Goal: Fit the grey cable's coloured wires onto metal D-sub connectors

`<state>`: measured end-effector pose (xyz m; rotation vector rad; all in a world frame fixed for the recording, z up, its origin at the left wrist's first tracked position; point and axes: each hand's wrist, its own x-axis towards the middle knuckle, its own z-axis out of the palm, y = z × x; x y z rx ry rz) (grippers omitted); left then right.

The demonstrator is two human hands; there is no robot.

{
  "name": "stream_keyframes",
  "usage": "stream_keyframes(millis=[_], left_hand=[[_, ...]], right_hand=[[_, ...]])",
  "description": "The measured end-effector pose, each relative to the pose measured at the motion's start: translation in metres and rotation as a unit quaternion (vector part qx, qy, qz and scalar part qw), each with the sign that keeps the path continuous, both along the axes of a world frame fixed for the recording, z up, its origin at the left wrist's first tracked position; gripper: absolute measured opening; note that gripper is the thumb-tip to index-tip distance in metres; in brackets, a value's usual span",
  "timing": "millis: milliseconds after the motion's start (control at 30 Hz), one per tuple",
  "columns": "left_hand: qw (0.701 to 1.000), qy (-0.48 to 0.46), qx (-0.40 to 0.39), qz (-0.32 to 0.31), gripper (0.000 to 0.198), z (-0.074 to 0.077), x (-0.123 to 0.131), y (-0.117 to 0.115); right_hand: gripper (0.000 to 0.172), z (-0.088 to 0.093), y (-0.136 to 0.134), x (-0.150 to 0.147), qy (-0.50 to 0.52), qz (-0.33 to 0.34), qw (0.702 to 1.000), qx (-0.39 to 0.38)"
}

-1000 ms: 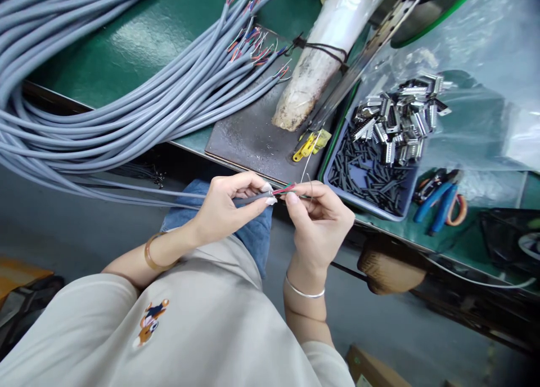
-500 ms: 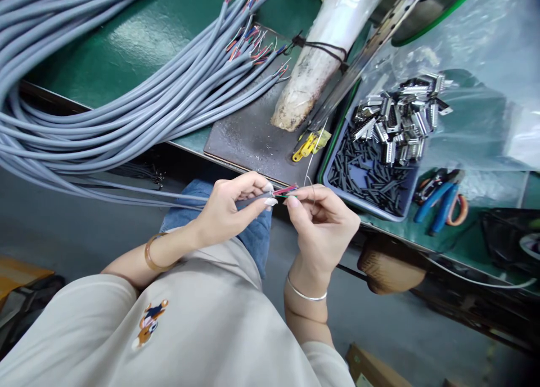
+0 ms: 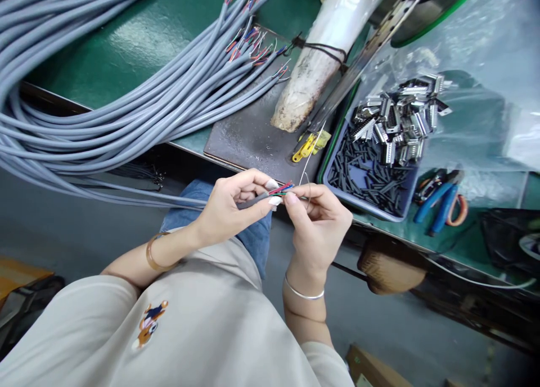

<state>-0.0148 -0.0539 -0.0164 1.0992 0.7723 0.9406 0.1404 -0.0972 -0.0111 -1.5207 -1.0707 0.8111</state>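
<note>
My left hand (image 3: 230, 207) is closed round a grey cable (image 3: 253, 200) close to its stripped end, in front of my lap. Red, blue and green wires (image 3: 282, 189) fan out of that end past my left fingertips. My right hand (image 3: 316, 221) pinches at these wires with thumb and forefinger, the green one among them. A thin silvery wire (image 3: 310, 157) comes down from beside a yellow clip (image 3: 305, 149) and loops at the right fingers; whether they hold it I cannot tell.
A bundle of grey cables (image 3: 169, 111) with stripped ends lies across the green bench at left. A plastic-wrapped roll (image 3: 307, 77) slants over a dark board (image 3: 240, 136). On the right are a blue tray (image 3: 365, 206) of black sleeves and metal connectors, and blue-handled pliers (image 3: 442, 207).
My right hand has shifted slightly left, closer to my left fingertips. The coloured wires now stand out a little differently, with blue showing. The thin wire has swung left with it.
</note>
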Motion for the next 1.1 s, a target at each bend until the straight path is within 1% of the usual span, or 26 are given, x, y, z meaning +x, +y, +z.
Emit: stream_keyframes(millis=[100,267,400,467,567,633,767,900,1000,1100], left_hand=[[1.000,0.022,0.019,0.005,0.019,-0.0014,0.0016,-0.0013],[0.999,0.029,0.040,0.007,0.011,-0.0032,0.0029,-0.0027],[0.997,0.033,0.065,0.004,0.007,-0.0034,0.0025,-0.0025],[0.996,0.039,0.083,0.003,0.006,-0.0031,0.0022,-0.0021],[0.993,0.060,0.101,0.002,0.009,-0.0026,0.0022,-0.0017],[0.992,0.078,0.102,-0.004,0.012,-0.0021,0.0023,-0.0016],[0.992,0.090,0.090,-0.020,0.012,-0.0007,0.0023,-0.0015],[0.994,0.075,0.073,-0.039,0.014,-0.0026,0.0026,-0.0034],[0.995,0.064,0.065,-0.040,0.016,-0.0051,0.0035,-0.0057],[0.997,0.046,0.059,-0.031,0.016,-0.0041,0.0054,-0.0066]], right_hand=[[0.015,0.0009,0.0002,0.0002,0.002,0.000,1.000,0.001],[0.014,0.0033,0.0026,-0.0002,0.005,0.004,1.000,-0.003],[0.010,0.0039,0.0045,0.0002,0.019,0.010,1.000,0.002],[0.010,0.0037,0.0051,0.0012,0.025,0.012,1.000,-0.001],[0.014,0.0035,0.0056,0.0029,0.025,0.018,1.000,-0.009],[0.015,0.0035,0.0062,0.0038,0.029,0.025,0.999,-0.009],[0.010,0.0035,0.0075,0.0055,0.046,0.036,0.998,-0.007],[0.009,0.0031,0.0078,0.0071,0.053,0.044,0.997,-0.018],[0.010,0.0030,0.0072,0.0066,0.046,0.046,0.998,-0.015],[0.011,0.0027,0.0055,0.0038,0.028,0.044,0.999,-0.007]])
